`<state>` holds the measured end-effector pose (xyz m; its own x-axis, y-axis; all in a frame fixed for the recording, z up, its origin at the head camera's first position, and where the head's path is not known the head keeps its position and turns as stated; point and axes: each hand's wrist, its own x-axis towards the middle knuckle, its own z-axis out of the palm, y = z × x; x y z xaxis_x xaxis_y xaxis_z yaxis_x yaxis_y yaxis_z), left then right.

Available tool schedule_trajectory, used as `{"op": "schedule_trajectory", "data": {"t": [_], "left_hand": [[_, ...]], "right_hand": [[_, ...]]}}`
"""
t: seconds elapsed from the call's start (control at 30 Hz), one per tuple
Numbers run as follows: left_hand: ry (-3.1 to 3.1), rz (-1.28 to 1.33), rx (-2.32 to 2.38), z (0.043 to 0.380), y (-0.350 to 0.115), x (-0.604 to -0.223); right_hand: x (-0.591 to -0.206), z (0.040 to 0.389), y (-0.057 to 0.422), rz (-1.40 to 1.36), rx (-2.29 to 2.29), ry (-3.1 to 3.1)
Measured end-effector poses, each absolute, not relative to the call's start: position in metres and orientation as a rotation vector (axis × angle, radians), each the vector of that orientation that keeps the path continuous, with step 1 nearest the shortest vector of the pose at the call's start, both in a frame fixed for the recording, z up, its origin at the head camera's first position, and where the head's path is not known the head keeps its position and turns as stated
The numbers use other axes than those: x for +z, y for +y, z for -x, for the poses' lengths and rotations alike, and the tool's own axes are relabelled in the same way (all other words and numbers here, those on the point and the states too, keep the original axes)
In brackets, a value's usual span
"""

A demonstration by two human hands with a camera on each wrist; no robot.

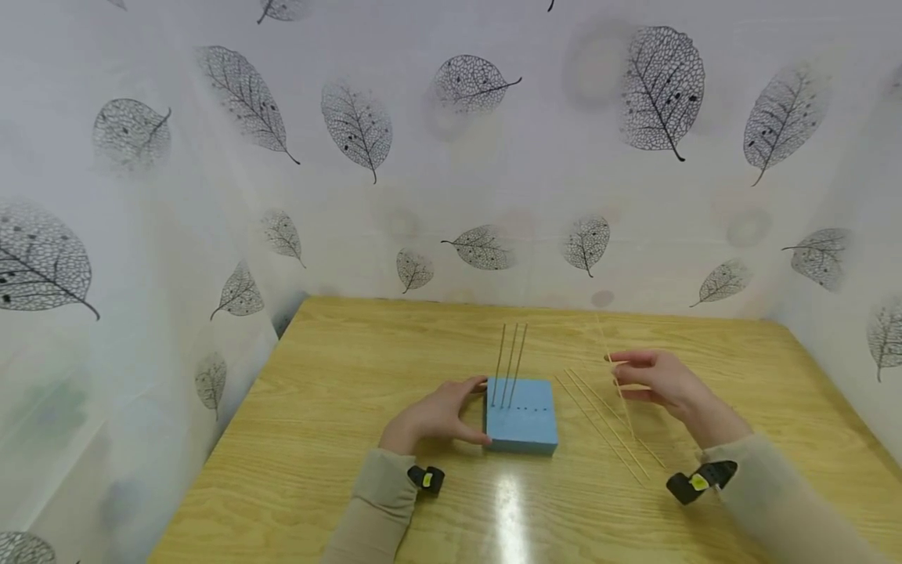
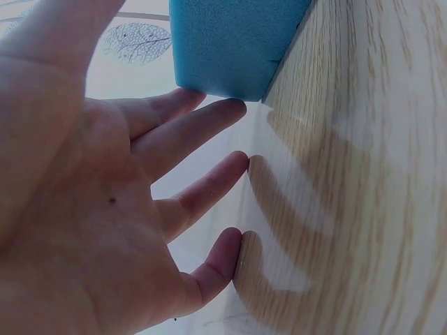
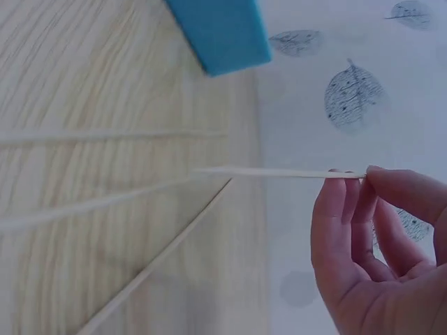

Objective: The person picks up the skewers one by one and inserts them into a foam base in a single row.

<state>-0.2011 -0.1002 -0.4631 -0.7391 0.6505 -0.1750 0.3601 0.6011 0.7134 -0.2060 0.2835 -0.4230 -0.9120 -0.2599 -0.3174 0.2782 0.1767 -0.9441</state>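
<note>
A light-blue foam block (image 1: 521, 431) lies on the table, with three thin sticks (image 1: 509, 364) standing upright, slightly tilted, along its left side. Several small dark holes continue their row to the right. My left hand (image 1: 440, 411) holds the block's left edge, thumb at the near corner and fingertips at the far one. In the left wrist view, two fingertips meet the end of the block (image 2: 237, 52), while the other fingers rest on the table. My right hand (image 3: 384, 237) pinches a pale thin stick (image 3: 279, 173) between thumb and fingers, right of the block.
Between the block and my right hand, loose thin sticks (image 1: 602, 427) lie slantwise on the wooden table (image 1: 366, 345). A whitish curtain (image 1: 507, 172) with a leaf print hangs behind the table and at its sides.
</note>
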Motion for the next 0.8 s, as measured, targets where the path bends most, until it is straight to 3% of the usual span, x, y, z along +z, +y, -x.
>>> {"op": "schedule_trajectory", "data": {"t": [0.8], "left_hand": [[2.400,-0.805,0.955,0.201,-0.102,-0.462]], "right_hand": [[-0.392,0.175,0.210,0.342,-2.419,1.954]]}}
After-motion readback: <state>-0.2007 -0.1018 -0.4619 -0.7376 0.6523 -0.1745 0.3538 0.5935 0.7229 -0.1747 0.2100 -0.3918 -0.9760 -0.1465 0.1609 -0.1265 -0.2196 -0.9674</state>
